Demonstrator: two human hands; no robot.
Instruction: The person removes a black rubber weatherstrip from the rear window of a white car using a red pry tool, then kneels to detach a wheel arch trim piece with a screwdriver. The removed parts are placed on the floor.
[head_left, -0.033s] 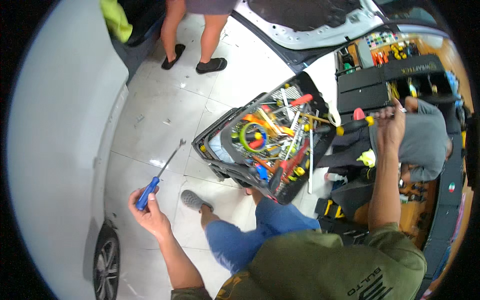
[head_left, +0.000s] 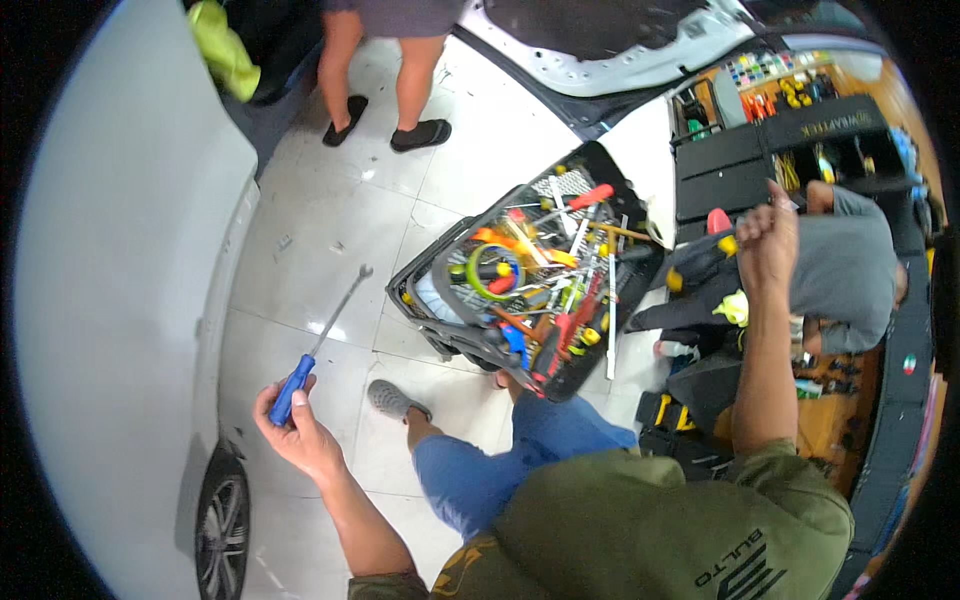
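Note:
My left hand [head_left: 297, 425] is closed around the blue handle of a trim clip remover [head_left: 300, 385]. Its thin metal shaft points up and away, ending in a small forked tip above the floor. To the right, my raised right hand [head_left: 768, 245] grips a screwdriver [head_left: 727, 245] with a black and yellow handle. The handle sticks out leftward from the fingers and is smeared by motion. Between my hands stands a black tool box [head_left: 583, 385], its top tray heaped with screwdrivers, pliers, a green tape roll [head_left: 472, 270] and other loose tools.
A white car [head_left: 130, 250] runs along the left, its wheel [head_left: 222, 525] low down. Another person's legs [head_left: 412, 85] stand at the far side near a car door frame [head_left: 610, 60]. On the right, a person in grey [head_left: 845, 270] is beside black cases [head_left: 725, 170].
The screwdriver handle has swung slightly down and left with my right hand. My left hand keeps its grip on the clip remover, nearly in place. The view has shifted slightly.

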